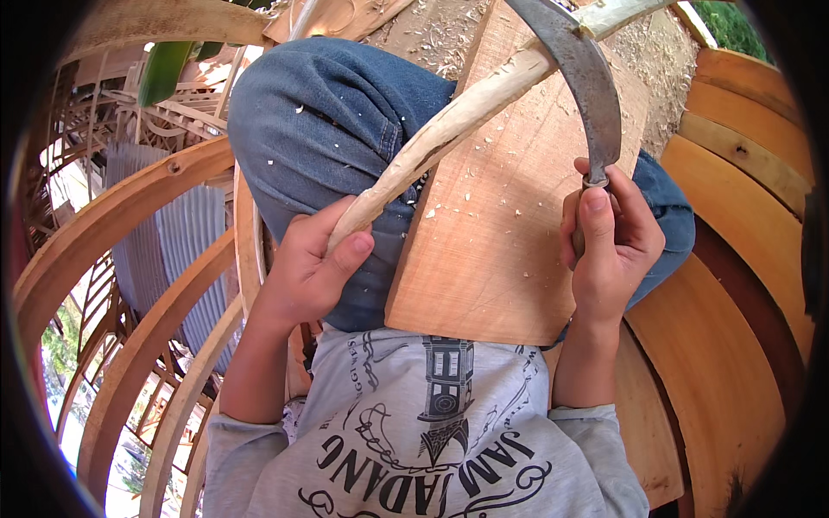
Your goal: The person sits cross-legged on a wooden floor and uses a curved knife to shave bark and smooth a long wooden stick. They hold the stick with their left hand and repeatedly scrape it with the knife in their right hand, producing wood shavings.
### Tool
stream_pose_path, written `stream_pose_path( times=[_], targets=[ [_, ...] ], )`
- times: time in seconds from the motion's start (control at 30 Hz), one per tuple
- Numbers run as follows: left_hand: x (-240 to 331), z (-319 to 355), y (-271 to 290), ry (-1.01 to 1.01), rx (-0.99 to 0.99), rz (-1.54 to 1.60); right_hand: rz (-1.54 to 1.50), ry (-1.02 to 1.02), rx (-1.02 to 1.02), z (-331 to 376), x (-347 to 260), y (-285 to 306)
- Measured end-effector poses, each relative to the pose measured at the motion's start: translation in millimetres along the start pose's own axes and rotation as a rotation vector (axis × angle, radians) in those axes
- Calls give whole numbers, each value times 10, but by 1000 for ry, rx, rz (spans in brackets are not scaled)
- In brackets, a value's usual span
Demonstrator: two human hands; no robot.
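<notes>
My left hand (324,259) is closed round the near end of a peeled wooden stick (458,121), which slants up to the far right across my lap. In my right hand (611,226) is the handle of a sickle (591,86), its curved dark blade pointing away from me and crossing over the stick. The blade appears to lie on or just above the stick's upper side. Beneath both, a flat wooden board (492,242) rests on my legs, sprinkled with pale shavings. The sickle's tip is cut off by the upper edge.
Curved bare wooden ribs (121,211) rise at the left, with corrugated sheet (194,246) beyond them. Curved planks (708,354) line the right side. Wood shavings (432,39) litter the surface ahead. My jeans-covered left knee (302,112) is beside the stick.
</notes>
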State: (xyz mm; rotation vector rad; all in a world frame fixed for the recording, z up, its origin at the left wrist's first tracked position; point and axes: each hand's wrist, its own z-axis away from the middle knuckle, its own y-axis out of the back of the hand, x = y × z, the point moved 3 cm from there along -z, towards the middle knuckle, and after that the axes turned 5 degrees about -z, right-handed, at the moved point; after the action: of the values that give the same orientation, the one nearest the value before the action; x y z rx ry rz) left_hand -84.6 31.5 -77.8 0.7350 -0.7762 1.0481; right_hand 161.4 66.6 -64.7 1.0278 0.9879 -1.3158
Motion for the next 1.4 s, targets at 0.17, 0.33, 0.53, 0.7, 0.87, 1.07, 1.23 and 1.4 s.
stream_pose_path(
  times=[0.17,0.33,0.53,0.7,0.87,1.07,1.23,1.4],
  targets=[
    [-7,-11,11,-34,22,-55,-81,-23,27,-29,-48,52],
    [-64,19,0,-4,38,33,-161,34,81,-65,-84,211],
    [-14,18,2,-14,5,-3,-193,-52,21,-19,-41,307],
    [-22,-4,-2,-30,24,5,-243,54,177,-112,-50,367],
    [-13,27,-14,-19,37,-28,-279,-34,149,-57,67,245],
    [-75,23,-44,-141,67,-208,-344,-7,219,5,193,203],
    [2,44,-88,-187,123,-315,-19,124,169,17,96,346],
    [10,53,-135,-312,166,-419,401,167,151,-5,-113,382]
  ],
)
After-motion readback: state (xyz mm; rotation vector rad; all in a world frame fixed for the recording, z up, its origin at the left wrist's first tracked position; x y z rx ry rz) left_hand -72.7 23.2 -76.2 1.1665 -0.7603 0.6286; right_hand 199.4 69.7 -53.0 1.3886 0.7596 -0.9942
